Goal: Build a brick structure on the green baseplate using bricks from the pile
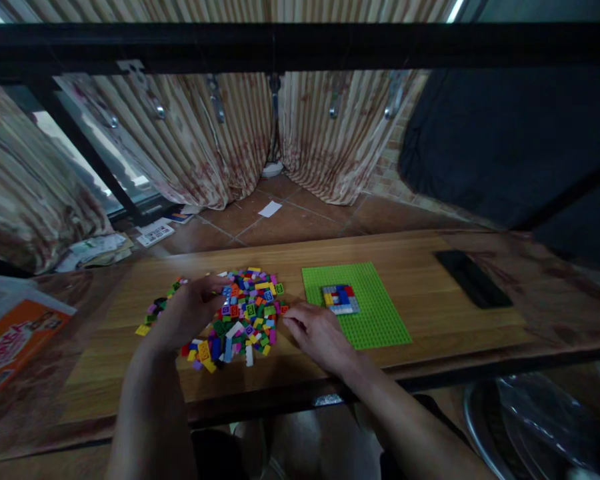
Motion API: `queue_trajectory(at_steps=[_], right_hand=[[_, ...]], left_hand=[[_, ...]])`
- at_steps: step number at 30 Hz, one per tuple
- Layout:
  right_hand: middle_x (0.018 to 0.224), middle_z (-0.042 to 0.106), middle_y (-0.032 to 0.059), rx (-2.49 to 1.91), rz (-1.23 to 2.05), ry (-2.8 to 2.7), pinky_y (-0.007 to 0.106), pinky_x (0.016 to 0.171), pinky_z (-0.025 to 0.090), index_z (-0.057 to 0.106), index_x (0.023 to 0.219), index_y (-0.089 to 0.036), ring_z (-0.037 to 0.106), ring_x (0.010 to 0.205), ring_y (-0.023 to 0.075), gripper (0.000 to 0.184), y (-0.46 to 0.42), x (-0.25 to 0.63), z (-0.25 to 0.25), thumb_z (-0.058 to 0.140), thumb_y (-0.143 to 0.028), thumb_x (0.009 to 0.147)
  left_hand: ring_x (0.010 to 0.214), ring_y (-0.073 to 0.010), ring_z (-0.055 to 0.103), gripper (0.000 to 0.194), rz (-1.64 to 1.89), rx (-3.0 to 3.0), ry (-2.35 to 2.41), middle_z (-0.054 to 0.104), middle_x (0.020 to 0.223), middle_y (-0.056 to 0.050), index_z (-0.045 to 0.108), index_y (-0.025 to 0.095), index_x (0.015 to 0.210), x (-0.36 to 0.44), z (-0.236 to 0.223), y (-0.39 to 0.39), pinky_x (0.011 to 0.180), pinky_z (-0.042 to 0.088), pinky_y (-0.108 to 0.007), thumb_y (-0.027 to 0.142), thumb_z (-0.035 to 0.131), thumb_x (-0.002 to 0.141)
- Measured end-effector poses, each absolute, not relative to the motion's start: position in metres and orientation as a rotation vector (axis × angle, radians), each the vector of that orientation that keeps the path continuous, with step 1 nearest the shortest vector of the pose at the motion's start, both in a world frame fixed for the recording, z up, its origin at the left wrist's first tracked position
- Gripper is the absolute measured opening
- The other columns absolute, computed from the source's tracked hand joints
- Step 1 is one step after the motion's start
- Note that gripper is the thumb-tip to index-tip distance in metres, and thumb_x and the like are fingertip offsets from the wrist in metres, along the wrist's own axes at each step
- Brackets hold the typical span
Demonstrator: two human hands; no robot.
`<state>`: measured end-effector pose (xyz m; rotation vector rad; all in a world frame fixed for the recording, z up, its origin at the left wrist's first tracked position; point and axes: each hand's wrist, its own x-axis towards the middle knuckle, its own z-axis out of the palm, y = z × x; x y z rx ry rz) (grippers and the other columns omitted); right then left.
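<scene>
A heap of mixed toy building bricks (253, 310) lies on the wooden board. Reaching over its left part is my left hand (195, 308), fingers stretched and apart, with a light blue brick (227, 291) close to the fingertips. At the heap's right edge, my right hand (323, 333) has its fingers curled together, and a small red brick (284, 309) is at the fingertips. Right of that hand lies a green baseplate (375, 307). On it sits a low square build (341, 300) of blue, white, red, yellow and grey bricks.
A black phone-like slab (473, 279) lies on the right part of the wooden board (420, 260). At far left stands a clear box with an orange label (17, 340). A dark rail with metal hooks (275, 50) crosses above. A metal basin (485, 427) is low at right.
</scene>
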<state>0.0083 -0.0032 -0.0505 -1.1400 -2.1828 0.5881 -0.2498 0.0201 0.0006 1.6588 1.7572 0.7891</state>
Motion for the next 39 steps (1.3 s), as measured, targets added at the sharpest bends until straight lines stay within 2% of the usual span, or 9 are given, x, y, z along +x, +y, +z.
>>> queue_trajectory(at_steps=[3, 7, 16, 19, 22, 26, 33, 35, 39], right_hand=[[0.085, 0.067, 0.0027, -1.173, 0.574, -2.159, 0.025, 0.076, 0.045, 0.066, 0.084, -0.020, 0.062, 0.081, 0.0148, 0.020, -0.003, 0.013, -0.047, 0.049, -0.022, 0.094], [0.085, 0.068, 0.0024, -1.251, 0.574, -2.123, 0.026, 0.074, 0.044, 0.067, 0.086, -0.021, 0.062, 0.079, 0.0150, 0.018, 0.000, 0.023, -0.043, 0.051, -0.023, 0.094], [0.084, 0.067, 0.0030, -1.267, 0.557, -2.050, 0.028, 0.075, 0.045, 0.066, 0.088, -0.021, 0.063, 0.080, 0.0165, 0.017, 0.005, 0.034, -0.042, 0.050, -0.023, 0.093], [0.092, 0.068, 0.0037, -1.246, 0.605, -1.995, 0.029, 0.077, 0.047, 0.065, 0.101, -0.022, 0.063, 0.082, 0.0166, 0.018, 0.004, 0.034, -0.041, 0.051, -0.025, 0.091], [0.099, 0.068, 0.0047, -1.307, 0.646, -1.962, 0.030, 0.068, 0.049, 0.059, 0.120, -0.023, 0.060, 0.071, 0.0158, 0.036, 0.005, 0.034, -0.044, 0.059, -0.031, 0.085], [0.099, 0.068, 0.0062, -1.333, 0.666, -1.984, 0.030, 0.064, 0.048, 0.060, 0.120, -0.022, 0.062, 0.074, 0.0179, 0.038, 0.007, 0.031, -0.050, 0.059, -0.033, 0.084], [0.080, 0.068, 0.0007, -1.324, 0.755, -2.170, 0.028, 0.063, 0.046, 0.065, 0.107, -0.023, 0.062, 0.068, 0.0164, 0.024, -0.003, 0.020, -0.051, 0.060, -0.030, 0.084], [0.081, 0.068, 0.0002, -1.304, 0.752, -2.247, 0.028, 0.062, 0.046, 0.065, 0.107, -0.024, 0.062, 0.069, 0.0162, 0.024, -0.007, 0.018, -0.051, 0.062, -0.027, 0.083], [0.086, 0.069, 0.0007, -1.293, 0.702, -2.341, 0.029, 0.065, 0.046, 0.065, 0.104, -0.025, 0.063, 0.073, 0.0172, 0.026, -0.011, 0.016, -0.054, 0.066, -0.023, 0.079]], left_hand=[[0.089, -0.0224, 0.066, 0.037, 0.837, 1.676, 1.511, 0.073, 0.095, -0.004, 0.070, 0.019, 0.100, -0.222, 0.002, 0.023, 0.083, 0.053, -0.034, 0.042, 0.064, 0.071], [0.094, -0.0217, 0.066, 0.034, 0.863, 1.631, 1.359, 0.072, 0.102, -0.006, 0.070, 0.018, 0.100, -0.187, -0.007, 0.029, 0.089, 0.051, -0.036, 0.036, 0.065, 0.072], [0.089, -0.0181, 0.064, 0.027, 0.820, 1.528, 1.249, 0.071, 0.096, -0.006, 0.069, 0.014, 0.097, -0.149, -0.012, 0.033, 0.086, 0.050, -0.033, 0.023, 0.062, 0.073], [0.088, -0.0167, 0.064, 0.026, 0.841, 1.523, 1.168, 0.071, 0.095, -0.005, 0.068, 0.014, 0.098, -0.140, -0.014, 0.032, 0.085, 0.050, -0.031, 0.019, 0.061, 0.073], [0.083, -0.0145, 0.063, 0.024, 0.793, 1.569, 1.054, 0.070, 0.092, -0.004, 0.068, 0.015, 0.095, -0.134, -0.021, 0.030, 0.082, 0.049, -0.029, 0.015, 0.059, 0.073], [0.076, -0.0133, 0.061, 0.023, 0.762, 1.567, 1.041, 0.069, 0.084, -0.004, 0.068, 0.013, 0.095, -0.135, -0.031, 0.030, 0.074, 0.049, -0.027, 0.015, 0.058, 0.074], [0.079, -0.0149, 0.062, 0.026, 0.808, 1.663, 1.362, 0.071, 0.090, -0.004, 0.069, 0.014, 0.099, -0.194, -0.015, 0.029, 0.074, 0.049, -0.026, 0.025, 0.056, 0.078], [0.078, -0.0152, 0.062, 0.025, 0.795, 1.713, 1.561, 0.071, 0.087, -0.003, 0.070, 0.014, 0.093, -0.223, -0.007, 0.026, 0.071, 0.048, -0.025, 0.026, 0.054, 0.078], [0.070, -0.0163, 0.060, 0.019, 0.504, 1.650, 2.124, 0.067, 0.070, -0.002, 0.071, 0.013, 0.080, -0.270, 0.000, 0.014, 0.063, 0.044, -0.025, 0.022, 0.056, 0.071]])
